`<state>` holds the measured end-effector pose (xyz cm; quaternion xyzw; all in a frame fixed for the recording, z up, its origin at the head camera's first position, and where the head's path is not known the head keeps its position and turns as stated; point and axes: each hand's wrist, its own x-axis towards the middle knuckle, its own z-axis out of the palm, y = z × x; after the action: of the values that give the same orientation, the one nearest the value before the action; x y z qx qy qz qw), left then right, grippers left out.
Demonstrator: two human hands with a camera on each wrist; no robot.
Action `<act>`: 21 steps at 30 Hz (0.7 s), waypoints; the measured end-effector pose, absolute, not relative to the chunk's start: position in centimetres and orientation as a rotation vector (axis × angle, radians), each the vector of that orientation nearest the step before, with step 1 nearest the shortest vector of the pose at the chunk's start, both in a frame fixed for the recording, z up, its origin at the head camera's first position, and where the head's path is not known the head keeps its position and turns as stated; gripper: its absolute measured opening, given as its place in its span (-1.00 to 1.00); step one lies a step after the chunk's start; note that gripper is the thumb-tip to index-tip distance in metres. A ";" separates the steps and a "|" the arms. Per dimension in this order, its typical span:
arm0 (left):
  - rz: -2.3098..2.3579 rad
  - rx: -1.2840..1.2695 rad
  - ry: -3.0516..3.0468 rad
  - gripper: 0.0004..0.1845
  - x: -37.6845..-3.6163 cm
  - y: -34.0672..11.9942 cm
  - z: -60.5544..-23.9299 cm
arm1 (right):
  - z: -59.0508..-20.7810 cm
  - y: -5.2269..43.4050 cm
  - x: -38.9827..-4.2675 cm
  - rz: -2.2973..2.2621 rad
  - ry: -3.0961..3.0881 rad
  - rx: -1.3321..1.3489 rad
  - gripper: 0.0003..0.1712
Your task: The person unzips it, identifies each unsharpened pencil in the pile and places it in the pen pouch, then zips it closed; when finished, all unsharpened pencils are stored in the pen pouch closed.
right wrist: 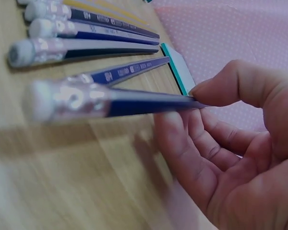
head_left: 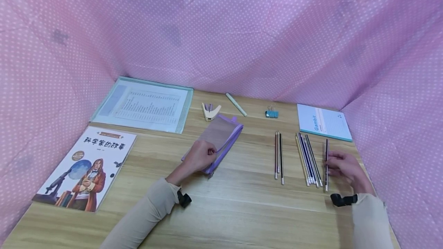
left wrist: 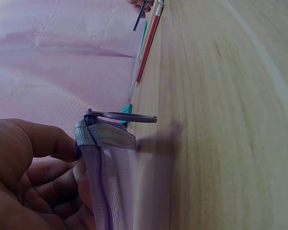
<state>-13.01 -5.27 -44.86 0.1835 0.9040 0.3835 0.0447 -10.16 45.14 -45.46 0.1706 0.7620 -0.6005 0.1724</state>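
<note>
When moving the pencil [right wrist: 144, 102] with the right grip [head_left: 346, 167], pinch it near mid-length, keep the shaft steady, and maintain clearance from the larger pencil group [head_left: 306, 160]. Hold the pouch [head_left: 220, 130] by its zip edge with the left grip [head_left: 200, 156]; light pressure should suffice, since the mesh looks soft and liable to fold. The right grip pinches the pencil between thumb and fingers, with the eraser [right wrist: 36, 102] projecting toward the person; the shaft appears raised from the tabletop [head_left: 249, 214]. The left grip pinches the pouch near the zip pull [left wrist: 127, 117]. Relative to the right grip, the pouch lies well apart to the left, with the larger pencil group and the smaller pencil group [head_left: 278, 158] between. The notebook [head_left: 327, 124] lies just beyond the pencil's far end.
</note>
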 end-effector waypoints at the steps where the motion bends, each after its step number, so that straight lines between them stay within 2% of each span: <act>1: 1.173 0.559 2.761 -0.87 -13.0 -5.3 -44.8 | -45.5 45.2 -10.1 -1.737 2.137 0.482 -0.74; 8: 1.161 0.559 2.768 -0.88 -13.0 -5.2 -45.0 | -46.0 45.3 -9.7 -2.027 1.918 0.407 -0.66; 21: 1.165 0.557 2.763 -0.87 -13.1 -5.2 -45.0 | -46.7 44.7 -9.3 -2.366 1.521 -0.021 -0.45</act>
<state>-13.07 -5.19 -45.00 0.1825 0.9050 0.3815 0.0459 -9.30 44.68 -46.71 -0.0074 0.5334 -0.8299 0.1634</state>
